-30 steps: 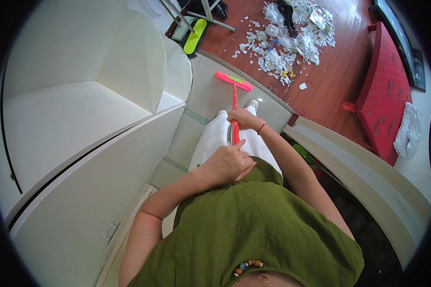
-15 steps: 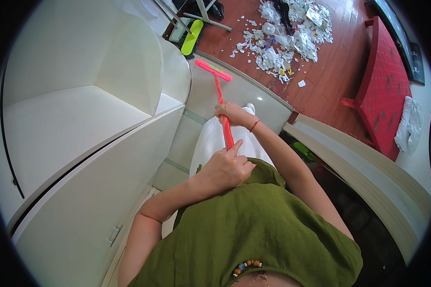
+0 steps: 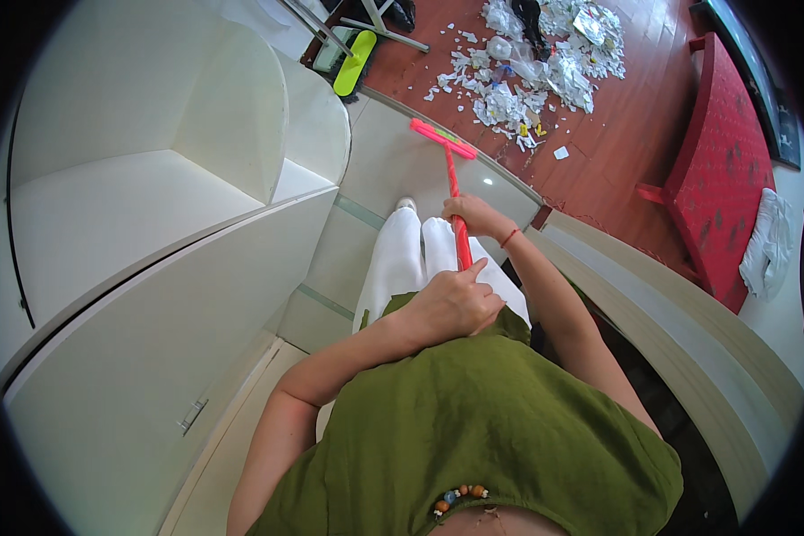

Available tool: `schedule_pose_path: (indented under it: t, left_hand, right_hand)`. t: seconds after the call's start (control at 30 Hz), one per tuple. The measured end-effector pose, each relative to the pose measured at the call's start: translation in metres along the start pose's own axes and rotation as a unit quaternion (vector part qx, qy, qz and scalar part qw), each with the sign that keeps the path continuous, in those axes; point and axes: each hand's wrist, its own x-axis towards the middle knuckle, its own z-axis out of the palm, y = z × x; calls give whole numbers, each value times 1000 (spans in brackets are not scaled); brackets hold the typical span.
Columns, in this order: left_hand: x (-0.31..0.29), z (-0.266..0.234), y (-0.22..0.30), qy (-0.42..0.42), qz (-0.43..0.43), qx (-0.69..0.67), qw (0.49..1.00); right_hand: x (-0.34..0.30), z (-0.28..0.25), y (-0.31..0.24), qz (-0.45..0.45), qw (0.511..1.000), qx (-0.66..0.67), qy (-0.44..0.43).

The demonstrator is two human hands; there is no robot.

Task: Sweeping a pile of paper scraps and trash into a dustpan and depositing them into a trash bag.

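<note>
A red-handled squeegee (image 3: 454, 183) with a pink and green T-shaped head slants away from my body over pale floor tiles. My left hand (image 3: 460, 305) is closed round the near end of its handle, close to my waist, with the index finger stretched along it. Farther up the shaft, my right hand (image 3: 480, 216) is wrapped round the handle; a thin red string circles that wrist. The squeegee's head lies by the border between the tiles and the red wooden floor. Whether it touches the floor, I cannot tell.
A heap of torn white paper and plastic (image 3: 554, 71) lies on the red wooden floor (image 3: 598, 152). A lime-green broom (image 3: 355, 64) stands at the far left. White cabinets (image 3: 152, 322) flank my left, a curved pale counter edge (image 3: 661, 304) my right. Beyond it is a red panel (image 3: 719, 179).
The squeegee and both hands have shifted right in the picture. My legs have changed position: a shoe now shows left of the handle.
</note>
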Motion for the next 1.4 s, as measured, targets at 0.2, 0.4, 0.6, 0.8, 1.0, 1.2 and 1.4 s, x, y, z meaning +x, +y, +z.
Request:
schedule_pose_path:
  t: [0.2, 0.4, 0.6, 0.8, 1.0, 1.2, 1.4]
  left_hand:
    - [14, -29, 33, 14, 13, -13, 1000]
    - [21, -18, 54, -18, -25, 45, 998]
    - [35, 10, 31, 31, -50, 11, 998]
    - [44, 24, 18, 59, -15, -8, 998]
    - [49, 8, 41, 59, -29, -31, 997]
    - [55, 24, 31, 70, -46, -40, 996]
    - [59, 46, 1, 95, -136, -106, 980]
  right_hand:
    - [-27, -23, -27, 40, 999, -27, 4]
    - [-11, -5, -27, -48, 998, 21, 28]
    - [-15, -11, 17, -50, 998, 25, -25]
    - [-42, -58, 48, 7, 990, -128, 57]
    - [-58, -89, 23, 27, 990, -133, 43]
    - [-48, -52, 47, -4, 997, -71, -6]
    - [-38, -58, 84, 56, 987, -139, -62]
